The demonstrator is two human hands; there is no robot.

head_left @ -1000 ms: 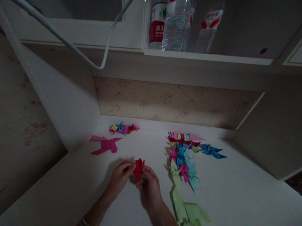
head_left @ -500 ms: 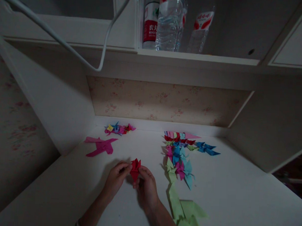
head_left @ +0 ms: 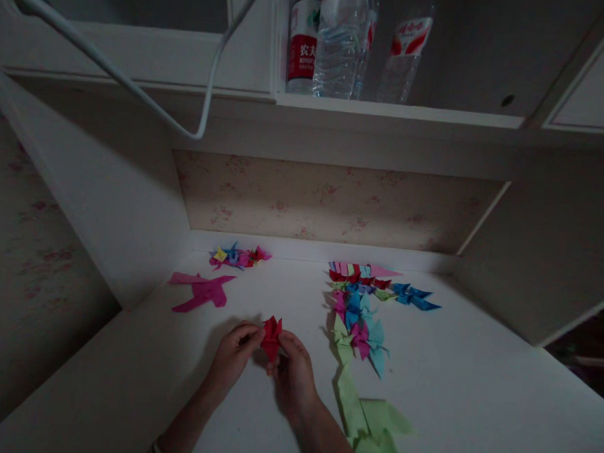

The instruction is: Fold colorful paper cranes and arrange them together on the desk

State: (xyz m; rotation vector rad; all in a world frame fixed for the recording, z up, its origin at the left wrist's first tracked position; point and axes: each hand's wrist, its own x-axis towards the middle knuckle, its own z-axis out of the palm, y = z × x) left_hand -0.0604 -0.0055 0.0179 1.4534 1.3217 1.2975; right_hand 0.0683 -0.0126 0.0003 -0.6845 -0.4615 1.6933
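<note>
Between my two hands is a small red folded-paper figure [head_left: 271,340], pointed at top and bottom, held just above the white desk. The thumb and fingers of my left hand [head_left: 235,354] pinch its left edge. On its other side, my right hand [head_left: 294,370] grips the right edge, with some fingers curled beneath and partly hidden. A magenta paper crane [head_left: 206,292] lies beyond my left hand. To the right of my right hand, a large pale green paper crane [head_left: 368,423] stretches along the desk toward me.
Several small origami figures in blue, magenta and light green [head_left: 356,309] lie grouped at the right. Another colourful origami cluster [head_left: 238,256] rests by the back wall. Overhead, a shelf [head_left: 397,112] holds plastic bottles [head_left: 339,51], and a white lamp arm [head_left: 138,92] hangs at upper left.
Both hands keep their grip on the red paper figure, almost unmoved. The view has shifted very slightly.
</note>
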